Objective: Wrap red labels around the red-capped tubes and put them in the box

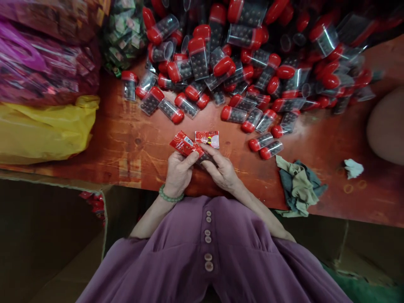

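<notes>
My left hand (pixel 179 174), a green bead bracelet (pixel 170 194) at its wrist, pinches a red printed wrapper (pixel 182 143) between thumb and fingers. From the right, my right hand (pixel 223 171) grips a clear container with dark balls (pixel 206 158), whose end meets the wrapper. How far the container sits inside the wrapper is hidden by my fingers. Just beyond my fingertips, a second red printed wrapper (pixel 213 139) lies on the table.
Many red-capped clear containers of dark balls (pixel 198 59) are heaped across the back of the wooden table (pixel 126 139). Filled plastic bags, one yellow (pixel 44 130), stand at the left. A crumpled cloth (pixel 298 185) and white tissue (pixel 353 168) lie right. Below the left edge is a cardboard box (pixel 109 219).
</notes>
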The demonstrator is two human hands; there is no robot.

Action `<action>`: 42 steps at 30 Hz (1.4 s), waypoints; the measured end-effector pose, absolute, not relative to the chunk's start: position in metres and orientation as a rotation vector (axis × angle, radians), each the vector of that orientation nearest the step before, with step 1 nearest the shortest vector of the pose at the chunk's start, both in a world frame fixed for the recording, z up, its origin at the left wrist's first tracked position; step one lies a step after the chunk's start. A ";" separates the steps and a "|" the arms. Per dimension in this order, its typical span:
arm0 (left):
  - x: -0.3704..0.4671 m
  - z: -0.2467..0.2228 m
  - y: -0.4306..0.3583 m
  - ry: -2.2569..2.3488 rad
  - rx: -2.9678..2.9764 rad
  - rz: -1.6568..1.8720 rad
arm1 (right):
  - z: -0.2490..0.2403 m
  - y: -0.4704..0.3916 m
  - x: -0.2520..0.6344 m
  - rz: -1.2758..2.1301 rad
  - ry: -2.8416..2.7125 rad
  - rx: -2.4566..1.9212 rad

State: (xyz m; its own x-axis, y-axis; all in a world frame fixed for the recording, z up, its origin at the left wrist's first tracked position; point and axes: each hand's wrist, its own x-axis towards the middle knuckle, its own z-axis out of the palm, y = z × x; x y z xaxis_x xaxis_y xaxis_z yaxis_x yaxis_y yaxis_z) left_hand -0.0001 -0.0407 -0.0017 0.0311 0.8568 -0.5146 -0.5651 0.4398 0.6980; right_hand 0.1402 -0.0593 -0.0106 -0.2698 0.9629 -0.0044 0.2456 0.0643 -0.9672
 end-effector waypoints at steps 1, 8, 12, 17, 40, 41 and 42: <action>0.000 -0.003 -0.041 1.066 0.330 1.145 | -0.012 -0.060 0.140 1.225 -1.622 -1.244; -0.002 -0.002 -0.042 1.007 0.312 1.102 | -0.017 -0.063 0.137 1.201 -1.506 -1.261; 0.000 -0.004 -0.042 1.018 0.298 1.132 | -0.018 -0.063 0.135 1.102 -1.549 -1.296; 0.003 -0.008 -0.041 1.030 0.199 1.222 | -0.021 -0.066 0.134 0.850 -1.693 -1.222; -0.003 -0.012 -0.050 1.001 0.269 1.114 | -0.025 -0.063 0.134 0.732 -1.765 -1.138; -0.003 -0.013 -0.051 1.018 0.264 1.109 | -0.025 -0.063 0.135 0.723 -1.787 -1.140; -0.003 -0.013 -0.051 1.027 0.261 1.105 | -0.025 -0.063 0.136 0.710 -1.809 -1.143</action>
State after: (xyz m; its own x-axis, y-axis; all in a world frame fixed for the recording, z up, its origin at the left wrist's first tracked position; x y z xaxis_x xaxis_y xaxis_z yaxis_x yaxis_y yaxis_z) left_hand -0.0030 -0.0509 -0.0132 0.0680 0.8308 -0.5524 -0.6112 0.4723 0.6351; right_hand 0.1364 -0.0634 -0.0252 -0.2120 0.9078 0.3618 0.4196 0.4189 -0.8053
